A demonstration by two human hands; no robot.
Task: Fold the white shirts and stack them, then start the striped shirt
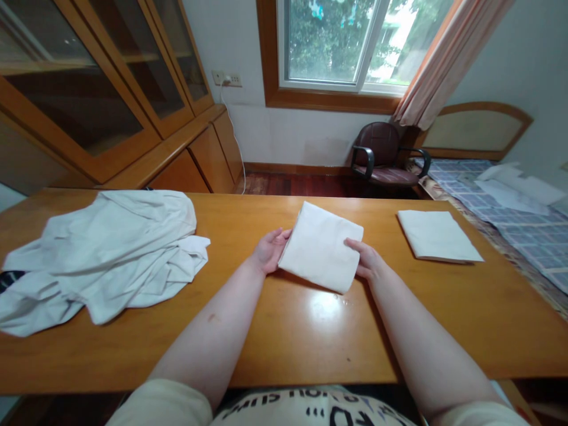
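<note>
A folded white cloth [320, 247] is in the middle of the wooden table [248, 216], tilted at an angle. My left hand [270, 249] grips its left edge, and my right hand [366, 260] grips its right edge. To the right lies a second folded white cloth [437, 236], flat and well apart from my right hand. A crumpled white garment [102, 254] forms a loose heap on the left of the table, with a dark item [11, 280] poking out under its left end.
Beyond the table's far edge stand a wooden cabinet with glass doors [89, 89] and a dark office chair [381, 157]. At the right, a bed with a blue checked cover [523, 231] holds loose white cloth [510, 186]. A cord [233, 127] runs down the wall.
</note>
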